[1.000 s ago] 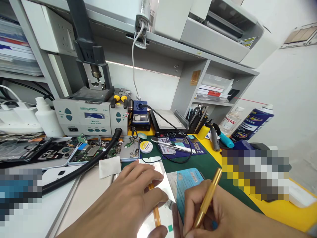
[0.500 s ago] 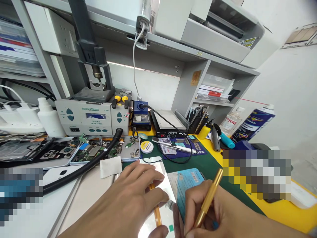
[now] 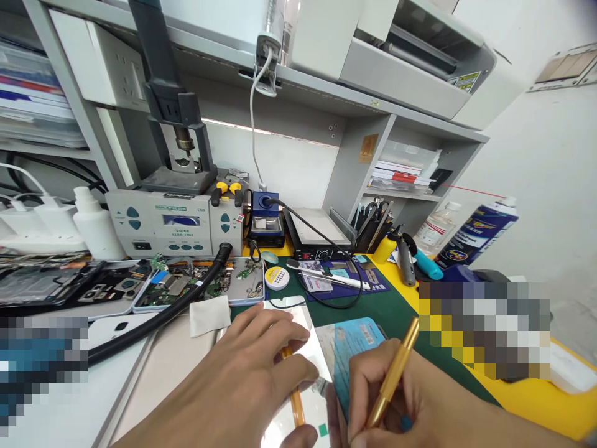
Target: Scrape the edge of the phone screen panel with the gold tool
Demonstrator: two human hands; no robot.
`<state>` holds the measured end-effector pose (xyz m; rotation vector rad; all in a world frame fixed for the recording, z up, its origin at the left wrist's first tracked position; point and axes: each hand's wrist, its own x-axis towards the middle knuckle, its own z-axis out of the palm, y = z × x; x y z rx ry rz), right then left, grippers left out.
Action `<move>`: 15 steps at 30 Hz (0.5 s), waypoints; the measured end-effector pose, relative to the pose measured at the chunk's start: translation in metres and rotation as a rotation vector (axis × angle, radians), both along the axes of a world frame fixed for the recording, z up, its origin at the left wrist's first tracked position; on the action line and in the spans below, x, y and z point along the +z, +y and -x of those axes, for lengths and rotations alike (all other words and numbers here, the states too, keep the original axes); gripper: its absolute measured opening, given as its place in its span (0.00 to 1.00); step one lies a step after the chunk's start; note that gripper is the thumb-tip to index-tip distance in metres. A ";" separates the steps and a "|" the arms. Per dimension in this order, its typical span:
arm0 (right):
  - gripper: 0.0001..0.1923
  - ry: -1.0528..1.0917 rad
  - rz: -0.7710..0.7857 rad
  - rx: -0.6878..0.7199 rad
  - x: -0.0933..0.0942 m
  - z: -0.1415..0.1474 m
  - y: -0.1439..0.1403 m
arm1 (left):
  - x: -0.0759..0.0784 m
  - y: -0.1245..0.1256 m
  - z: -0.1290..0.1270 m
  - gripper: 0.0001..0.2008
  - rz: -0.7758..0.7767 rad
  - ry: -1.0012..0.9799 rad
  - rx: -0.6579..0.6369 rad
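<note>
My left hand (image 3: 261, 367) lies over a shiny white panel (image 3: 305, 320), its fingers apart and bent down onto it. An orange strip (image 3: 296, 407) runs along the panel beneath the fingers and thumb. Close by on the right, my right hand (image 3: 377, 392) is closed round a slim gold pen-shaped tool (image 3: 398, 367), held tilted like a pen. The tool's lower tip is hidden by my fingers, so its kind does not show. Between the hands, partly under the right one, lies a blue and grey printed card or packet (image 3: 357, 339).
Behind the hands stand a hot-air station (image 3: 181, 221) with a black hose (image 3: 186, 320), a soldering iron holder (image 3: 267, 218) and a hot plate (image 3: 319, 233). A tray of circuit boards (image 3: 240, 292) sits left. Spray can (image 3: 476, 233) and bottle (image 3: 436, 227) stand right.
</note>
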<state>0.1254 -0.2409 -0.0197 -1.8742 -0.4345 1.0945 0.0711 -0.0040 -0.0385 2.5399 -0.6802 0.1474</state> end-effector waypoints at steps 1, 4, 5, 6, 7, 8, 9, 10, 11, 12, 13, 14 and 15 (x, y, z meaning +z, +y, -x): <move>0.17 -0.008 0.001 -0.002 0.000 0.000 0.000 | 0.002 0.000 0.001 0.08 -0.005 -0.001 0.005; 0.16 -0.027 -0.021 -0.017 -0.001 -0.001 0.000 | 0.002 0.000 0.002 0.08 -0.018 -0.016 0.020; 0.16 -0.019 -0.021 -0.010 0.000 -0.001 0.001 | 0.001 0.001 0.001 0.08 -0.018 -0.021 0.009; 0.16 -0.014 -0.020 -0.005 0.000 -0.002 0.002 | -0.001 0.002 0.000 0.08 -0.016 -0.023 -0.005; 0.16 -0.011 -0.018 0.000 0.001 -0.003 0.002 | -0.003 0.003 -0.001 0.09 -0.014 -0.027 -0.018; 0.15 -0.002 -0.022 0.005 0.002 -0.003 0.003 | -0.004 0.003 -0.002 0.09 -0.011 -0.032 -0.027; 0.14 0.011 -0.027 0.015 0.004 -0.004 0.004 | -0.005 0.003 -0.002 0.10 -0.009 -0.032 -0.037; 0.13 0.024 -0.035 0.019 0.005 -0.004 0.004 | -0.004 0.002 -0.002 0.10 -0.012 -0.030 -0.036; 0.13 0.038 -0.039 0.024 0.005 -0.004 0.004 | -0.003 0.001 -0.002 0.10 -0.016 -0.026 -0.016; 0.13 0.037 -0.045 0.013 0.005 -0.004 0.004 | -0.001 0.000 -0.001 0.09 -0.024 -0.015 0.001; 0.13 0.036 -0.045 0.006 0.005 -0.004 0.003 | 0.001 -0.002 0.000 0.09 -0.033 0.000 0.023; 0.13 0.035 -0.040 0.001 0.004 -0.003 0.003 | 0.003 -0.003 0.001 0.09 -0.036 0.015 0.028; 0.12 0.031 -0.033 -0.002 0.003 -0.003 0.002 | 0.004 -0.003 0.002 0.09 -0.039 0.031 0.037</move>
